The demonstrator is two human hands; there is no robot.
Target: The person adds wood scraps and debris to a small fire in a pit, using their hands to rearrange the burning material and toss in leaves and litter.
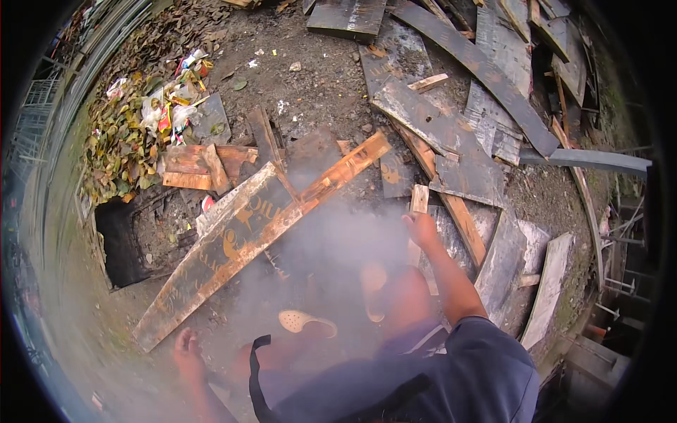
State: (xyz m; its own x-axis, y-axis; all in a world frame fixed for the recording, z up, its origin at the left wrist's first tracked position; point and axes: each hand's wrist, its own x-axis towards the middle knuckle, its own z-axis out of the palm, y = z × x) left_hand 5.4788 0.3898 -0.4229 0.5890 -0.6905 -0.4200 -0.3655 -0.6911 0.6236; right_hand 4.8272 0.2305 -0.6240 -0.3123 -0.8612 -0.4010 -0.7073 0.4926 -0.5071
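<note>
My left hand (189, 355) is at the lower left with its fingers loosely curled, holding nothing that shows. Just beyond it is the near end of a long, dark plywood board (222, 254) with tan printed marks. My right hand (423, 231) appears closed around a short wooden batten (420, 198), which shows above and below the fist. White smoke (344, 232) hangs between my hands and blurs the ground there. Across the board's far side lies a split, orange-brown wood strip (349, 166).
Scrap plywood panels (465, 169) and a dark curved plank (476, 69) are heaped at the right. At the left are a dark rectangular pit (119, 246), dry leaves (119, 153) and litter (169, 113). Metal rods (90, 63) line the left edge. A tan clog (299, 321) is below.
</note>
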